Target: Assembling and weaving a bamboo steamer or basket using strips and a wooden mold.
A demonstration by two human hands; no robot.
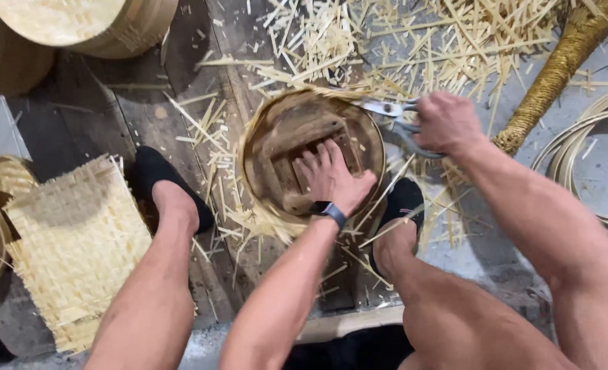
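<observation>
**Trimming the edge of a round form on the floor**

My left hand (333, 177) lies flat inside the round brown wooden form (287, 130), with the fingers spread and pressed down on its inner blocks. On this wrist I have a dark watch band (333, 214). The form sits on the dark wooden floor boards (112, 109), between my two feet in black slippers (159, 179).

My right hand (446, 123) is at the upper right edge of the form. It is closed around the handles of the grey metal scissors (387, 109), and the blades point to the rim of the form, where pale bamboo strips stick out. I cannot tell if the blades are open or closed.

All around the form, and most thick behind it, lie many cut pale bamboo slivers (331, 34). To the left of the form, beyond my left foot, lies a square woven bamboo mat (78, 240) with loose ends. Far left and above the form stand round bamboo containers (78, 24). To the right of the form I see a thick twisted straw rope (557, 68) and some thin coiled bamboo hoops (585, 137).
</observation>
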